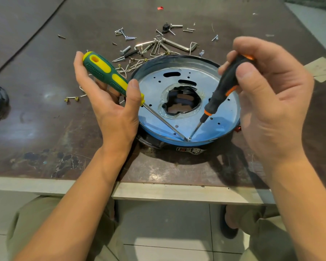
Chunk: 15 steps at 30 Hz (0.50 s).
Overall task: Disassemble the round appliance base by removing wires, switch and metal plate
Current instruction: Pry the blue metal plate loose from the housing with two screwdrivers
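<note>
Brown table (45,129) holds the base (151,87), left hand (113,113) clasping a green screwdriver (105,72), right hand (271,110) pinching a black screwdriver (224,85), tips meeting.

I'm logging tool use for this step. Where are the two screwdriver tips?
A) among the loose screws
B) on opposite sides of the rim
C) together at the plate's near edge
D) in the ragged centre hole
C: the green-and-yellow screwdriver in the left hand and the black-and-orange screwdriver in the right hand meet at the near edge of the metal plate.

Forearms forward, left hand (109,98) and right hand (269,102) raised, fingers (252,46) curled in grips.
</note>
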{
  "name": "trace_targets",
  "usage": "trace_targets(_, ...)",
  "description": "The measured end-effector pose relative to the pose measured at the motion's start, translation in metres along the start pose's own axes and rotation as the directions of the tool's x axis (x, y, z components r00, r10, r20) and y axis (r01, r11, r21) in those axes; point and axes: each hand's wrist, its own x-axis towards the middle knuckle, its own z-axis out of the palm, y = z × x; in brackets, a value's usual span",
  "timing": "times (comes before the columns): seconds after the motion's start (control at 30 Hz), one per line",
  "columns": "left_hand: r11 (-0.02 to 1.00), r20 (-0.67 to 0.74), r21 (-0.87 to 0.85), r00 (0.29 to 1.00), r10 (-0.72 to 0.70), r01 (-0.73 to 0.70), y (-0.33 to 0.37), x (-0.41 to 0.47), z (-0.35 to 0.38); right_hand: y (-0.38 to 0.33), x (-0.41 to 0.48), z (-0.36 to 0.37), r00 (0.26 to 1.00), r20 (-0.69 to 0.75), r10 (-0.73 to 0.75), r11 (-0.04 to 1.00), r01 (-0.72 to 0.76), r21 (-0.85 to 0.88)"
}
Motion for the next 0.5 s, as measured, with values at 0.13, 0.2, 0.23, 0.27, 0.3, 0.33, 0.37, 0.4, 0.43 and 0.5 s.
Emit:
trace_targets(0.13,1.0,0.004,0.006,1.0,-0.006,0.006,-0.0012,0.0004,-0.0003,-0.0006,-0.0008,0.0049,1.0,0.001,0.009,1.0,-0.009,0.008)
trace_targets(0.2,1.0,-0.003,0.008,1.0,-0.011,0.011,-0.0021,-0.0002,-0.0006,-0.0013,0.0001,0.0082,0.999,0.005,-0.032,0.998,0.033,-0.055)
trace_targets(0.23,1.0,-0.002,0.004,1.0,-0.019,0.019,-0.0019,-0.0005,-0.0007,-0.0012,0.0001,0.0086,0.999,0.009,-0.04,0.997,0.04,-0.061)
trace_targets(0.27,1.0,0.002,0.0,1.0,-0.024,0.024,-0.0011,-0.0006,-0.0005,-0.001,0.0,0.0076,0.999,0.018,-0.039,0.998,0.039,-0.049)
trace_targets(0.3,1.0,0.007,0.0,1.0,-0.027,0.027,-0.0001,-0.0003,-0.0004,-0.0006,-0.0006,0.0065,0.999,0.034,-0.034,0.999,0.035,-0.027)
trace_targets(0.33,1.0,0.011,0.003,0.999,-0.03,0.03,0.0008,0.0001,-0.0004,-0.0002,-0.0013,0.005,0.998,0.048,-0.027,1.0,0.028,-0.004)
trace_targets(0.37,0.999,0.012,0.009,0.999,-0.033,0.033,0.0014,0.0006,-0.0006,0.0002,-0.002,0.0035,0.998,0.054,-0.016,1.0,0.016,0.016)
trace_targets(0.4,0.999,0.01,0.014,0.999,-0.036,0.036,0.0017,0.0008,-0.0007,0.0003,-0.0027,0.0032,0.999,0.051,-0.002,0.999,0.0,0.038)
trace_targets(0.43,0.999,0.008,0.016,0.999,-0.038,0.038,0.002,0.0009,-0.0009,0.0004,-0.003,0.0037,0.999,0.043,0.011,0.998,-0.014,0.057)
trace_targets(0.5,0.999,0.001,0.023,0.999,-0.041,0.041,0.0029,0.0007,-0.0004,0.0001,-0.0028,0.0077,0.999,0.027,0.018,0.998,-0.02,0.057)
